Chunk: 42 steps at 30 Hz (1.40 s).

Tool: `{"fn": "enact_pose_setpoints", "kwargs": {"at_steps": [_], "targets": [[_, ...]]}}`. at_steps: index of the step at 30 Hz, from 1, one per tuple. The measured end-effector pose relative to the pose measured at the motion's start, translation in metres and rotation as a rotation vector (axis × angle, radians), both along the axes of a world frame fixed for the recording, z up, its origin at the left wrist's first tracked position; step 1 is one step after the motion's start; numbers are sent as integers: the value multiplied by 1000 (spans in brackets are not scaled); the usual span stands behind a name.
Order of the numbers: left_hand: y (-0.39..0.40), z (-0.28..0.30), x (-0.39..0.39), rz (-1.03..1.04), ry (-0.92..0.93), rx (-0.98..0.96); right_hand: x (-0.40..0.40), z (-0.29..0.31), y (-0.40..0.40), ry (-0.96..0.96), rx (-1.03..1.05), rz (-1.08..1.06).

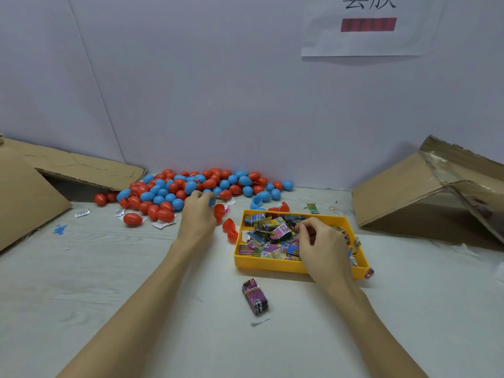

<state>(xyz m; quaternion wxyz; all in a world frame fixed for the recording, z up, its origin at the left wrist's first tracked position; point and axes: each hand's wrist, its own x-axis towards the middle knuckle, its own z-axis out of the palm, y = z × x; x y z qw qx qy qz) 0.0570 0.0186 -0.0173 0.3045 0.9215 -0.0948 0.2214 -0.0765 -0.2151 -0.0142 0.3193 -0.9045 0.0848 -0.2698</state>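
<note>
A heap of several red and blue plastic eggs (191, 188) lies against the back wall. My left hand (197, 214) reaches to the heap's front edge, fingers curled round a blue egg (212, 202). Open red egg halves (228, 225) lie just right of that hand. A yellow tray (272, 266) holds several small printed packets (275, 236). My right hand (321, 246) is over the tray with fingertips pinched down among the packets; what it pinches is hidden by the fingers. A banded bundle of pink packets (255, 296) lies in front of the tray.
A flattened cardboard box (35, 192) lies at the left and an open cardboard box (425, 195) at the right. An open blue egg (259, 199) and a green packet (312, 208) sit behind the tray. Small white slips (81, 213) lie scattered near the eggs.
</note>
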Motion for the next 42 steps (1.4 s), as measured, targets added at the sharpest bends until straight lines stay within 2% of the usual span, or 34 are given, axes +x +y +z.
{"fn": "enact_pose_setpoints", "kwargs": {"at_steps": [2,5,8,11,17,22,25,28,31,36,38,42], "targets": [[-14,10,-25,-67,-60,-200,0,0,0,-8,-5,5],[-28,17,-69,-332,-47,-442,-2,0,3,-48,12,50],[-38,15,-99,-519,11,-518,-8,4,6,-167,2,163],[-47,16,-108,-597,-14,-470,-11,6,11,-257,42,316],[-46,12,-111,-581,-18,-510,-13,7,26,-255,98,330],[-47,13,-109,-618,-49,-430,-14,7,27,-242,177,286],[-48,11,-108,-610,-35,-447,-15,11,27,-231,236,312],[-47,10,-108,-615,-14,-423,-16,12,28,-249,204,355],[-46,10,-109,-630,19,-444,-15,11,30,-233,218,306],[-48,11,-108,-603,-88,-377,-13,10,27,-183,292,273],[-47,10,-106,-560,-92,-403,-12,11,23,-168,268,252],[-41,9,-99,-432,-137,-426,-9,9,11,-62,83,268]]}}
